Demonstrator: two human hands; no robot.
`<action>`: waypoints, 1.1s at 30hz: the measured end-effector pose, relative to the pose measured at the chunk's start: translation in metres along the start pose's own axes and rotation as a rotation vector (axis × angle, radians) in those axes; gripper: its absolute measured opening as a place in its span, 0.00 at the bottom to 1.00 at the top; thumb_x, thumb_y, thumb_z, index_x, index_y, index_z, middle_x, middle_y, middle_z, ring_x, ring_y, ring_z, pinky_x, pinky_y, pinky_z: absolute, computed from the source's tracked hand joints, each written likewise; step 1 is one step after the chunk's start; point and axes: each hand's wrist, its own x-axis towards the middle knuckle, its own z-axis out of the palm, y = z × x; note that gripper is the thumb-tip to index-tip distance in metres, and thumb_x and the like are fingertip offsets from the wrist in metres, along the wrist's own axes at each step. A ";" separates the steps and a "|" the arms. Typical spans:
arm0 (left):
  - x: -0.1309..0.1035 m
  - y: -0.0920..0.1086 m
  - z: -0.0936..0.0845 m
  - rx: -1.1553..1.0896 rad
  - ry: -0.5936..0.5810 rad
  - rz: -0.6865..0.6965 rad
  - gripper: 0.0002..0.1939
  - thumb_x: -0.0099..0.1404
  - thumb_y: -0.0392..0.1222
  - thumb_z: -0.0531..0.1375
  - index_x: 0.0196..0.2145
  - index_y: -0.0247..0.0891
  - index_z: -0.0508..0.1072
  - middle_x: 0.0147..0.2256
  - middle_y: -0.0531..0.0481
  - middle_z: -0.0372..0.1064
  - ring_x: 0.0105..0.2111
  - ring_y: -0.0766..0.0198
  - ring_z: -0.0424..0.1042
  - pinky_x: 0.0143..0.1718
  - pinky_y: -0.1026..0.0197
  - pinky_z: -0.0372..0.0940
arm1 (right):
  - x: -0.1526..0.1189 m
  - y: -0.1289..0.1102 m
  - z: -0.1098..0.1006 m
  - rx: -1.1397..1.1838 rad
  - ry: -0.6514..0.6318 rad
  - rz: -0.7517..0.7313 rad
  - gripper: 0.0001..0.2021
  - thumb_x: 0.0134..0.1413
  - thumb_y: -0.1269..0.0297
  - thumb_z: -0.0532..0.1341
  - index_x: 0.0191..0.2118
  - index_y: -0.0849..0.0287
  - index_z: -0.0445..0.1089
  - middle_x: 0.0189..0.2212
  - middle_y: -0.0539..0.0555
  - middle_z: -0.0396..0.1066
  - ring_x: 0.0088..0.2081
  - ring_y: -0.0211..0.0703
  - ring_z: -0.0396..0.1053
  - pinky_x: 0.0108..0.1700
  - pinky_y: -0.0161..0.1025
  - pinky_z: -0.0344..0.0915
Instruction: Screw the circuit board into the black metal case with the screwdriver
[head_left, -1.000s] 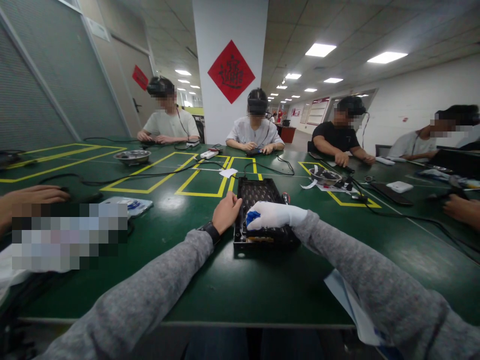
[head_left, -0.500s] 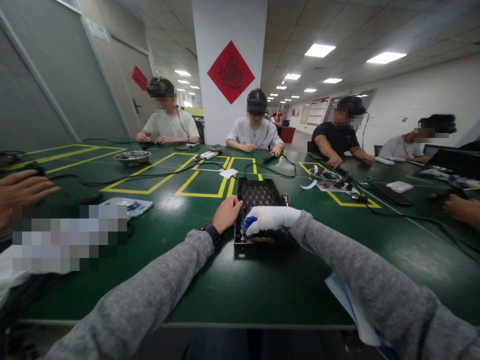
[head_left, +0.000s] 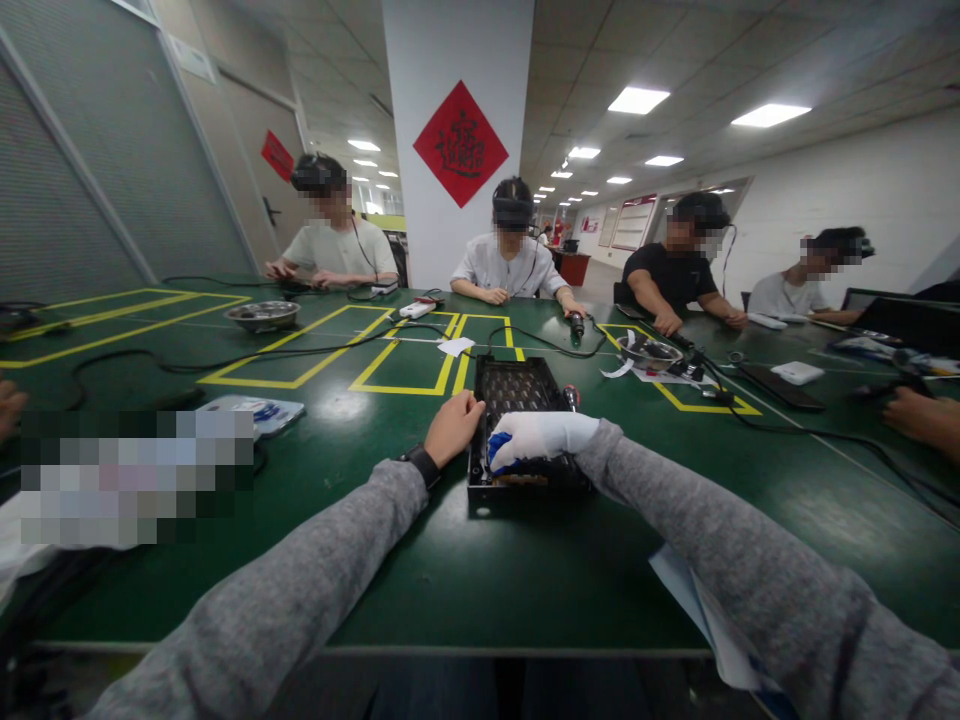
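Note:
A black, open-topped rectangular case [head_left: 491, 492] lies on the green table in front of me. Its inside shows rows of small light marks. My bare left hand [head_left: 454, 428], with a dark band at the wrist, is closed on the case's left rim. My right hand [head_left: 536, 440] wears a white glove with blue on the fingers. It is curled down into the near part of the case, and whatever its fingertips grip is hidden. Just right of the case, a small red and metallic thing [head_left: 572, 397] is partly visible.
A metal bowl [head_left: 262, 316] stands far left, another bowl [head_left: 649, 352] to the right with white strips. Black cables [head_left: 360, 338] cross the yellow-taped table [head_left: 405, 600]. A clear bag [head_left: 259, 408] lies left, a white paper [head_left: 456, 347] beyond the case. Several people sit around.
Both my hands and the case stay in place. Across the table, a person's hand has shifted a dark handheld tool to the right. A hand at the left edge has drawn mostly out of view.

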 end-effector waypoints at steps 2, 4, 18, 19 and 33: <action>0.000 0.000 0.000 0.004 0.001 0.000 0.12 0.62 0.45 0.50 0.23 0.38 0.58 0.24 0.54 0.61 0.27 0.65 0.61 0.29 0.63 0.54 | 0.000 -0.001 0.000 0.009 0.001 0.015 0.16 0.42 0.57 0.61 0.34 0.64 0.74 0.29 0.52 0.73 0.28 0.35 0.67 0.31 0.30 0.63; 0.000 0.001 0.000 0.005 -0.003 -0.004 0.12 0.62 0.45 0.50 0.23 0.38 0.58 0.24 0.53 0.61 0.27 0.65 0.61 0.29 0.63 0.54 | 0.000 -0.003 -0.001 0.001 0.004 0.024 0.16 0.42 0.57 0.61 0.34 0.65 0.74 0.29 0.52 0.73 0.27 0.36 0.67 0.30 0.30 0.62; 0.000 0.000 -0.001 -0.005 -0.010 -0.008 0.12 0.61 0.45 0.50 0.23 0.38 0.58 0.24 0.53 0.61 0.27 0.65 0.61 0.29 0.63 0.54 | 0.004 0.003 -0.004 0.032 -0.011 -0.019 0.15 0.40 0.58 0.62 0.33 0.64 0.74 0.28 0.51 0.73 0.29 0.37 0.68 0.32 0.30 0.63; 0.000 0.000 -0.001 -0.006 -0.010 -0.007 0.12 0.62 0.46 0.50 0.23 0.38 0.58 0.24 0.53 0.61 0.27 0.65 0.61 0.29 0.63 0.54 | 0.003 0.002 -0.004 0.028 -0.017 -0.012 0.15 0.40 0.58 0.62 0.33 0.64 0.74 0.28 0.51 0.73 0.28 0.37 0.68 0.32 0.30 0.63; 0.001 0.000 -0.001 0.024 -0.016 -0.021 0.12 0.62 0.46 0.49 0.23 0.38 0.58 0.25 0.54 0.61 0.28 0.66 0.61 0.29 0.64 0.53 | 0.004 -0.006 0.000 -0.080 0.036 -0.025 0.12 0.41 0.63 0.61 0.31 0.66 0.73 0.26 0.51 0.72 0.26 0.35 0.66 0.30 0.29 0.61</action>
